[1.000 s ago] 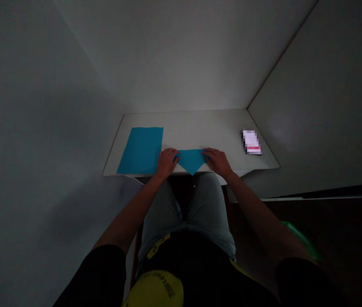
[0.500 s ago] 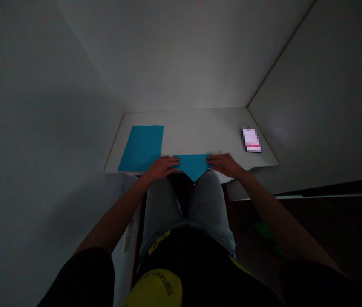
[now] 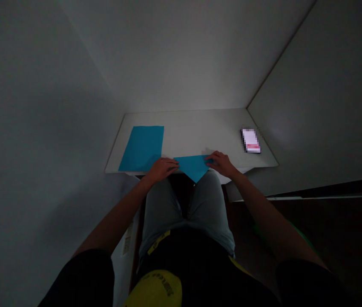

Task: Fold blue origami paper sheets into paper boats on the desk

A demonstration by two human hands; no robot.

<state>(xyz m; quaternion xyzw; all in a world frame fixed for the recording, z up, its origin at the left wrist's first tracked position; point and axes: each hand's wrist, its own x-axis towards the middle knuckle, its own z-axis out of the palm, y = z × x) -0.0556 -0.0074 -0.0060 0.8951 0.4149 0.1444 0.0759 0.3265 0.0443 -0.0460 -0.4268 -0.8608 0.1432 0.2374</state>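
Note:
A sheet of blue paper (image 3: 193, 167), folded into a triangle, lies at the table's front edge, its point hanging over the edge towards me. My left hand (image 3: 162, 169) is at the left corner, holding it with the fingers together on top. At the right corner my right hand (image 3: 221, 163) has its fingers bent and pinches the paper, the back of the hand raised. The fingertips hide both corners. Left of my left hand lies a flat blue sheet (image 3: 142, 148), apart from the folded one.
The narrow white table (image 3: 193, 128) stands between walls and a panel on the right. A phone (image 3: 250, 140) with a lit, blurred screen lies near its right end. My legs (image 3: 165, 204) are below the front edge.
My right hand has drawn slightly left and its fingers have bent more. The folded paper has tilted a little, its left side lower and its point slightly to the right.

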